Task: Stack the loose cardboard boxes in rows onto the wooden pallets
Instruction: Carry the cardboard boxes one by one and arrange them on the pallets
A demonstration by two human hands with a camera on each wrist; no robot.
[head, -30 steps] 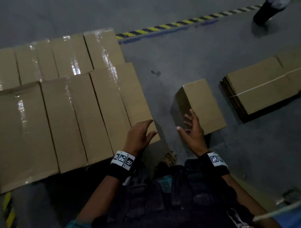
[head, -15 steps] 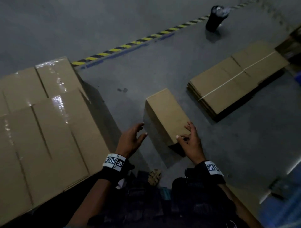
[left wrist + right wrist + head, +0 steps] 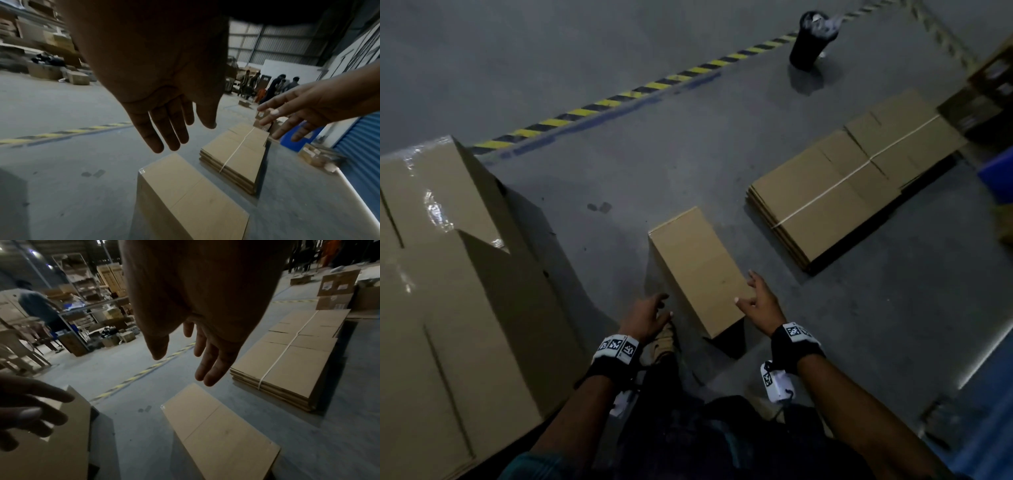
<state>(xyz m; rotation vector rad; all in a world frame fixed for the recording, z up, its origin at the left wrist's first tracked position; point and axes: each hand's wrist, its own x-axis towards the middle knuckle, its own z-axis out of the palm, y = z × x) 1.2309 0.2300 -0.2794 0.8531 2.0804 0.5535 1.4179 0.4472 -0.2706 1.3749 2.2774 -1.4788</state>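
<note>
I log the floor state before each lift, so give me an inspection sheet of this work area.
Surface: grey concrete floor with a yellow-black hazard stripe.
Job's things: loose box on the floor; stacked boxes to its left.
Clutter: strapped bundle of flat cartons; black bin.
Grippers: left hand and right hand open, holding nothing, either side of the box's near end.
Cables: nothing seen.
Surroundings: shelving, other workers.

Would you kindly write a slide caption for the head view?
Both open hands, left hand and right hand, reach toward a loose cardboard box beside stacked boxes.
</note>
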